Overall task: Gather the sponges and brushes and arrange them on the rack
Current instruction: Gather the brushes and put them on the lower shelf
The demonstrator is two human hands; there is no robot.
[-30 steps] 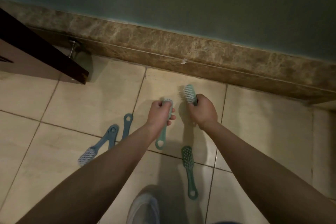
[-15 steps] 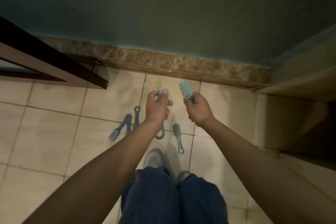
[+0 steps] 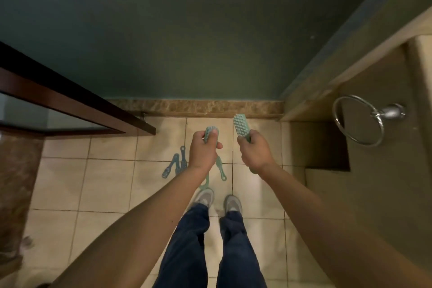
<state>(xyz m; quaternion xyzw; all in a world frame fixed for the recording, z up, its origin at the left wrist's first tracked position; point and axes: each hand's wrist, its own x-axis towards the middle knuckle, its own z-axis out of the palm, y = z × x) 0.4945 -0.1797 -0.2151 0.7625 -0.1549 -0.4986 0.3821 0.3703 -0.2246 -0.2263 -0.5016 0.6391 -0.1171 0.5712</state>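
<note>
Gripping one green brush (image 3: 240, 125) by its handle in the right hand (image 3: 256, 152), a second brush (image 3: 211, 133) in the left hand (image 3: 203, 152), both fists closed round them above the tiled floor (image 3: 105, 184). Hiding most of each handle; bristles blurred. Pointing heads away toward the wall (image 3: 187, 30), long axes converging slightly at the heads.

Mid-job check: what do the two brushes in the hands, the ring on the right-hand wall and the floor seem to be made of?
Left brush in the left hand and right brush in the right hand: likely moulded plastic, pale green, matt, nubbed heads. Towel ring: polished metal by its bright glints. Floor: beige tile, probably glazed ceramic, grout lines, faint sheen.
</note>
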